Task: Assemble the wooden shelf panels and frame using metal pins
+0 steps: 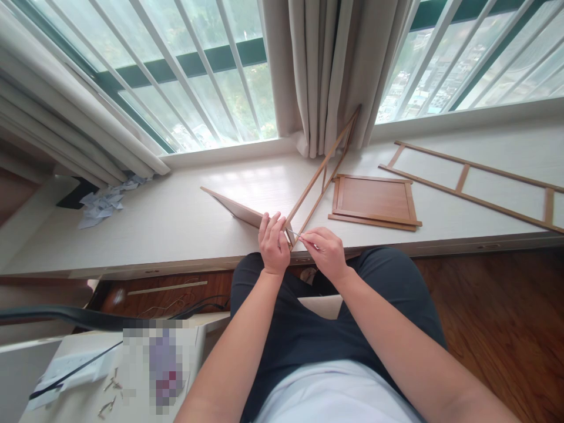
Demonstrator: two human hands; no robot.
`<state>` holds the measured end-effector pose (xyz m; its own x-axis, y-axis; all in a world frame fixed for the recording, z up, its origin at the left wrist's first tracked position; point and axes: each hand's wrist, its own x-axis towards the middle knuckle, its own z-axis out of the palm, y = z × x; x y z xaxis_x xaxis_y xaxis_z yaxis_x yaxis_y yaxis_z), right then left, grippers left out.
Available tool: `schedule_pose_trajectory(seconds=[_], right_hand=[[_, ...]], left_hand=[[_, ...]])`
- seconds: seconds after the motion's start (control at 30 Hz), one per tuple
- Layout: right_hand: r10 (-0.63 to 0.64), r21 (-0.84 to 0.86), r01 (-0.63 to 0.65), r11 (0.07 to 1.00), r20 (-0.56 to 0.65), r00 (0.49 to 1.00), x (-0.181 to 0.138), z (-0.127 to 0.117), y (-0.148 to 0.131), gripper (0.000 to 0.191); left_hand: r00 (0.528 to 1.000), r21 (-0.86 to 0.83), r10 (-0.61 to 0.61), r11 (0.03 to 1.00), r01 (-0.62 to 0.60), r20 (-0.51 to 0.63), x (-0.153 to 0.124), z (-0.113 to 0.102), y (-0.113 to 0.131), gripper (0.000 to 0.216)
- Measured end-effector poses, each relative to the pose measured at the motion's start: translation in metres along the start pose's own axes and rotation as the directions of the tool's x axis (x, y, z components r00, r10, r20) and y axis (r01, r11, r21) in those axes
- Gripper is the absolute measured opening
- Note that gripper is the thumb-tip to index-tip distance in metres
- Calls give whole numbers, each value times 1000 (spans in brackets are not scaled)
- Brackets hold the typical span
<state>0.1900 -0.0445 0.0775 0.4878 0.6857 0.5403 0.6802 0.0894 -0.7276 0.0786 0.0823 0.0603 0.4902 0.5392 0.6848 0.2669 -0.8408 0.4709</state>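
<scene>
My left hand (274,244) is closed around the near end of a wooden panel (238,208), at the corner where it meets a slim wooden ladder-like frame (315,176). This frame stands on edge and leans back toward the curtain. My right hand (325,249) pinches a thin silver metal rod (294,233), whose far end points into that corner. The rod resembles a hex key, but its tip is hidden and too small to make out. My left fingers cover part of the joint.
Stacked wooden panels (374,200) lie flat to the right, beside another ladder-like frame (462,178). Crumpled paper (102,205) sits at the far left of the white sill (145,235). Several screws (112,382) are on the table (194,352) at lower left. Curtains (326,76) hang behind.
</scene>
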Motion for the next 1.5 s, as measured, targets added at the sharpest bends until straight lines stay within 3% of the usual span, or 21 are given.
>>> schedule_pose_trajectory(seconds=[0.43,1.03,1.3,1.5], right_hand=[[-68,-15,67,998,-66,996,2,4,2,15],[-42,10,43,999,-59,997,5,2,3,15],[170,105,-161,981,-85,982,3,7,0,17],[444,228,-425,876,-41,895,6,7,-8,25]], left_hand=[[1000,20,4,1000,-4,-3,0,0,-1,47],[1000,-6,11,1000,-11,-17,-1,1,-1,45],[1000,7,13,1000,-13,-20,0,1,0,45],[999,-26,27,999,-28,-38,0,0,1,43]])
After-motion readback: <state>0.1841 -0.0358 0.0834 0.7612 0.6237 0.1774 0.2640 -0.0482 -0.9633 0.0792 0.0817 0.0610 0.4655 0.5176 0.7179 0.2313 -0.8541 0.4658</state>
